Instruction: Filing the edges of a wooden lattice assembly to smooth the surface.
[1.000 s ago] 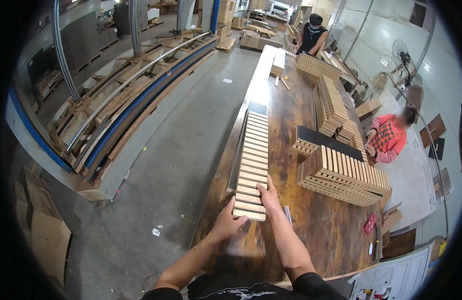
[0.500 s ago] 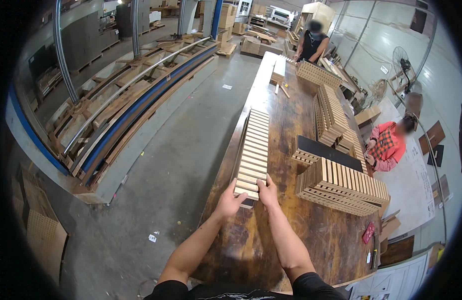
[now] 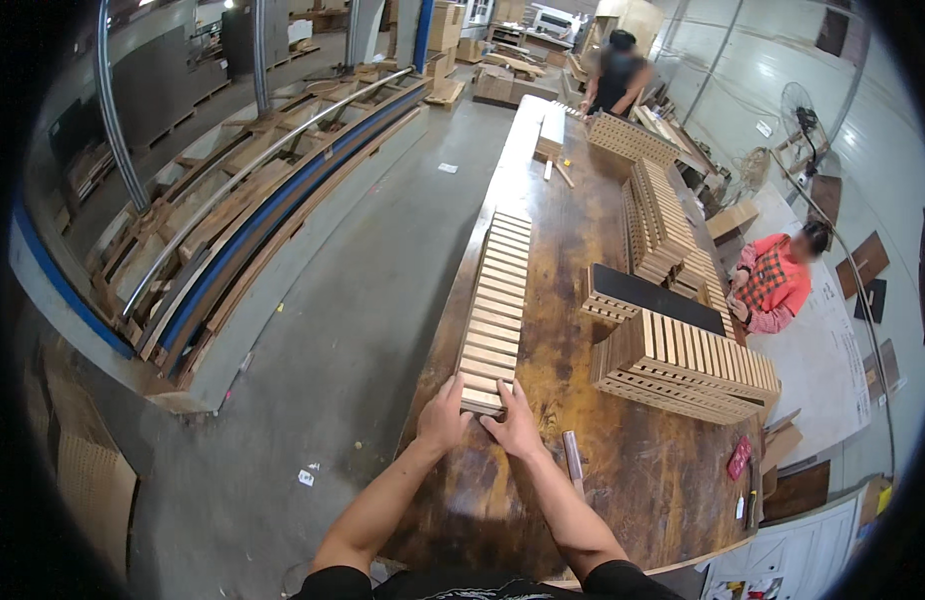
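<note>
A long slatted wooden panel [image 3: 497,300] lies lengthwise on the brown worktable [image 3: 568,350], pale slats crossing it with dark gaps between. My left hand [image 3: 443,420] grips the left corner of its near end, fingers along the side edge. At the right corner, my right hand [image 3: 516,427] holds the same end, thumb in front and fingers over the top slats. Beside my right forearm lies a short, narrow strip [image 3: 574,458] with a shiny surface.
Stacks of slatted panels [image 3: 688,365] stand on the table's right side, a black-faced panel [image 3: 653,300] among them. A red packet [image 3: 739,457] lies near the right edge. One person [image 3: 773,285] stands across the table, another [image 3: 618,80] at its far end. Machinery [image 3: 273,190] stands left.
The slatted panel has shifted toward me and slightly left, with both hands moving along at its near end. The dark piece under that end no longer shows; a short strip now lies to the right.
</note>
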The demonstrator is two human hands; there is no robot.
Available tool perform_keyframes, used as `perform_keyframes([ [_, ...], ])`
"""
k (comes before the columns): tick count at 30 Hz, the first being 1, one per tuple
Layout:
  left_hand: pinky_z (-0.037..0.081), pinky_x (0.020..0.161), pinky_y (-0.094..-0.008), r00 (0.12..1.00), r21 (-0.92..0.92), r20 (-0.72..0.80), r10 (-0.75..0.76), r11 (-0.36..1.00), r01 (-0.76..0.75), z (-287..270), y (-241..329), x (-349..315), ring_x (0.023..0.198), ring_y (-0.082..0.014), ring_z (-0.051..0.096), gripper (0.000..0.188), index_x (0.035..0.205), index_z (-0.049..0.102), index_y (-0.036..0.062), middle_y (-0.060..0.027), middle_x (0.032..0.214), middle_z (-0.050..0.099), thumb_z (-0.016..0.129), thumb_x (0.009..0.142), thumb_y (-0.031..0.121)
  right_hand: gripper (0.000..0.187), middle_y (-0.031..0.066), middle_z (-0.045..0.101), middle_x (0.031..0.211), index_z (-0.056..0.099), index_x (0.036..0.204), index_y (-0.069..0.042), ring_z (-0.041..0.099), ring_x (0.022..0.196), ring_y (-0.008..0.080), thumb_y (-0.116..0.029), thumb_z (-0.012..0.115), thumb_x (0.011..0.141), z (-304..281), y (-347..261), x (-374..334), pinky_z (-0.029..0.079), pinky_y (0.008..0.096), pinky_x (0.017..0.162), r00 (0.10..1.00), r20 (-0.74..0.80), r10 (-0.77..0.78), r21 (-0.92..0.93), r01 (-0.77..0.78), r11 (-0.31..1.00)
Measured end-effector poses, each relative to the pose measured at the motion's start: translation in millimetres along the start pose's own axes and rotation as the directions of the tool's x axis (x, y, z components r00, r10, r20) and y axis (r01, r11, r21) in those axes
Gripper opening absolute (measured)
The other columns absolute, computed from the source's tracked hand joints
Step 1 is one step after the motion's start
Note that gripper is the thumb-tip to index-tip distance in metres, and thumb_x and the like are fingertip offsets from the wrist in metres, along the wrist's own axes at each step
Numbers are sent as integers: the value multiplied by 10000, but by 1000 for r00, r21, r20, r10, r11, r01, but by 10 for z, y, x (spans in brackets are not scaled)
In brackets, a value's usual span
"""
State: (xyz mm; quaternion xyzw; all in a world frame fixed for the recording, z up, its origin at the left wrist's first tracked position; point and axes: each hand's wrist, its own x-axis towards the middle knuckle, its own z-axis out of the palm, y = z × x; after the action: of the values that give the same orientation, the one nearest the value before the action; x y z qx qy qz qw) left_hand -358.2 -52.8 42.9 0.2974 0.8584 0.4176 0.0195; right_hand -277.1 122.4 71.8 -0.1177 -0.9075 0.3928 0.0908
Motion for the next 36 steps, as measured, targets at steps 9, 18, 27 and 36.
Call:
perform_keyframes([
  [9,564,963,-510,999,73,-33,-12,997,14,-20,3,-26,1202,-448,647,679,1518,463,16,-241,1405,592,735,902,101,666,255,561,1495,567,1489,-32,552,1381,428,-85,794,866,14,132,24,470,439,1158,993,-91,-77,-52,72,996],
  [18,573,856,-564,996,147,1,-95,985,93,-49,13,77,1034,-449,688,524,1404,542,95,-200,1193,631,710,908,115,653,249,630,1429,577,1472,-25,591,1347,410,-100,806,864,12,171,98,487,447,1136,995,-41,-90,-103,86,991],
  [27,525,995,-539,977,113,56,-206,974,199,-72,39,98,1181,-451,637,590,1435,530,108,-221,1241,655,758,891,122,734,240,640,1416,532,1516,-40,610,1319,402,-106,828,848,-113,96,50,496,439,1123,1000,15,-7,-39,8,999],
  [36,333,1242,-573,998,299,25,62,952,-66,-55,163,-1987,1470,-410,463,497,1373,631,79,-187,1546,526,780,927,236,725,211,581,1433,587,1495,-114,515,1356,434,-308,821,837,-628,622,-1940,412,536,1139,870,-487,78,-428,-316,847],
])
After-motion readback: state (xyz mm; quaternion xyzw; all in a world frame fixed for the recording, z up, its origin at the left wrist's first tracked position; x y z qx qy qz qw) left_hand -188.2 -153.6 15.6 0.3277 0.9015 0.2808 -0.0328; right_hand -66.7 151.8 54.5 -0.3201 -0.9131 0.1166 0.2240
